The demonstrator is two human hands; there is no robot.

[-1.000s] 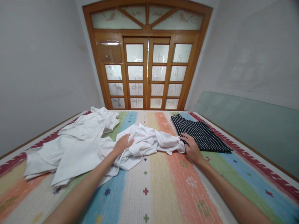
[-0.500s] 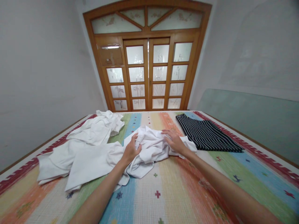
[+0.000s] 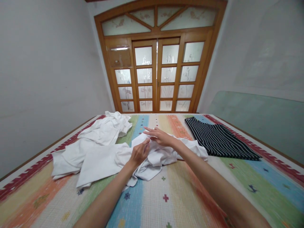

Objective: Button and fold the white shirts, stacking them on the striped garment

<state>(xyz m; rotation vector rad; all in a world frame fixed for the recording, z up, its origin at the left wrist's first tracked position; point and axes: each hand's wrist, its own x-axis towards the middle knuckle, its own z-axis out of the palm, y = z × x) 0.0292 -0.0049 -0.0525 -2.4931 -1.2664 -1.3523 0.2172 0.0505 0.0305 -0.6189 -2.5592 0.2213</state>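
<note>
A crumpled white shirt [image 3: 155,158] lies in the middle of the striped cover. My left hand [image 3: 140,152] is closed at its upper left part, with fingers bent and pinching the cloth. Just right of it and slightly higher, my right hand [image 3: 159,136] reaches across over the shirt. Its fingers stretch left and are apart, with the thumb close to the left fingertips. Whether the right thumb touches cloth is hard to see. More white clothing [image 3: 99,158] lies in a loose heap on the left, touching the shirt.
Dark clothing with white stripes [image 3: 220,139] lies folded flat at the right. Beneath everything is a colourful striped cover [image 3: 175,196] with red edging. A pale green board [image 3: 256,117] stands along the right wall. Wooden doors with glass panes [image 3: 156,72] close off the far end.
My right hand has moved left across the shirt, up beside my left hand. The left fingers have closed on the cloth. The whole view has shifted slightly.
</note>
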